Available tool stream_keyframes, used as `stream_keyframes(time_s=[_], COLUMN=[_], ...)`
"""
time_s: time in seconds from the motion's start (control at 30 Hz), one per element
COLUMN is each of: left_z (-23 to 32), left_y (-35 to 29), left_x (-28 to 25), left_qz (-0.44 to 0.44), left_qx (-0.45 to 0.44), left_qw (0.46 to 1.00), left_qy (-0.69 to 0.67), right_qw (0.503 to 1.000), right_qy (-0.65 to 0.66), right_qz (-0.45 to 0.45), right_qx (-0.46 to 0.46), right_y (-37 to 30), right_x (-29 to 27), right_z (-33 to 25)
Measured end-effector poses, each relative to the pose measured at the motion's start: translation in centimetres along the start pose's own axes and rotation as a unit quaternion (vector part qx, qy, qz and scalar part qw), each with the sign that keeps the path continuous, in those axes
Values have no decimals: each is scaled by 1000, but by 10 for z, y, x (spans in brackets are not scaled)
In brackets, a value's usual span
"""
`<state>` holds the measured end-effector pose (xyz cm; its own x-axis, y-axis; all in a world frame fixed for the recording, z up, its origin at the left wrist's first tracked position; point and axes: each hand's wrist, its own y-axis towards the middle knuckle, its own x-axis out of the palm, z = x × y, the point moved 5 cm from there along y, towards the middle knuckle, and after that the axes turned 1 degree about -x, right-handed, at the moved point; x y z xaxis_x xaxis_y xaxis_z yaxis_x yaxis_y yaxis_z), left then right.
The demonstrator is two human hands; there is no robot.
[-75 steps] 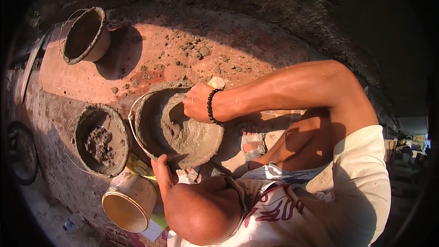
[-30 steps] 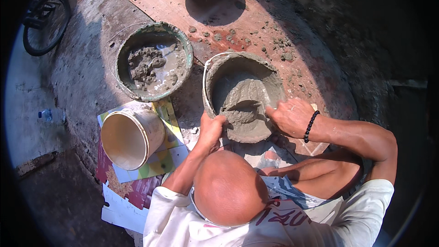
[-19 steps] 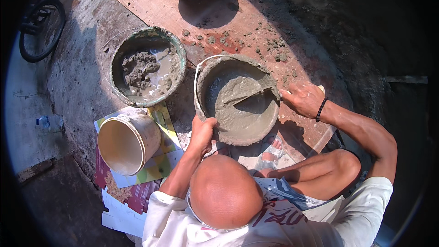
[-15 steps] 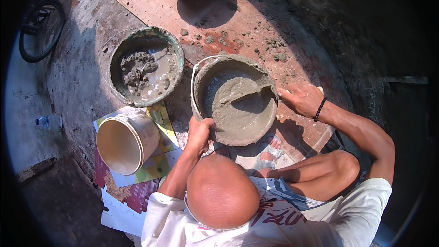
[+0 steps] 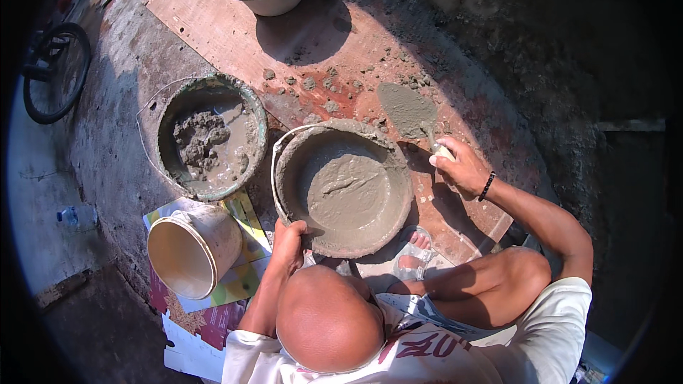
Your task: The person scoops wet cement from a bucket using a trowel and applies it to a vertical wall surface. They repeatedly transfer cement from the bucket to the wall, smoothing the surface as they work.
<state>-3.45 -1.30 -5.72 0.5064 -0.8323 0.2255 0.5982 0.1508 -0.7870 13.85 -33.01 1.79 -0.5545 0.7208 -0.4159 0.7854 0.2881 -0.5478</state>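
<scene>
Against sunlit, mortar-flecked board [image 5: 377, 32], gripped a coated trowel [image 5: 407, 109] in the right hand [image 5: 462, 169]; with the left hand [image 5: 289, 240], pinched the rim of a bucket [image 5: 338, 245] holding wet mortar [image 5: 356, 188]. Leftward, beyond that hand, saw lumpy mortar [image 5: 201, 135] in a green-rimmed bucket [image 5: 257, 115].

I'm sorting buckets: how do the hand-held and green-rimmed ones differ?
The held bucket contains smoother grey mix; the green-rimmed bucket contains lumps in liquid. The left hand grips the held bucket; no hand touches the green-rimmed bucket. Both are round and crusted.
</scene>
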Motion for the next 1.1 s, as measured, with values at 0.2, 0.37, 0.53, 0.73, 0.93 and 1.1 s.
stream_keyframes(time_s=[0.2, 0.37, 0.53, 0.73, 0.93, 1.1], left_z=[3, 15, 52, 130, 203, 238], left_y=[-1, -8, -18, -144, -326, -391], left_x=[-8, 5, 28, 76, 130, 139], left_qz=[-43, -9, -4, -8, 28, -6], left_qx=[-41, -48, -20, -48, -54, -54], left_qw=[998, 999, 996, 985, 987, 945], left_qy=[5, -20, 92, 168, 152, 322], right_qw=[963, 969, 986, 980, 991, 941], right_qy=[258, 230, 155, 182, -18, -248], right_qz=[-68, -43, 54, 76, 119, 108], right_qx=[32, -79, -36, -18, 61, 204], right_y=[23, 33, 26, -84, -247, -392], right_x=[43, 57, 41, -37, -181, -287], right_z=[23, 14, 19, -59, -203, -252])
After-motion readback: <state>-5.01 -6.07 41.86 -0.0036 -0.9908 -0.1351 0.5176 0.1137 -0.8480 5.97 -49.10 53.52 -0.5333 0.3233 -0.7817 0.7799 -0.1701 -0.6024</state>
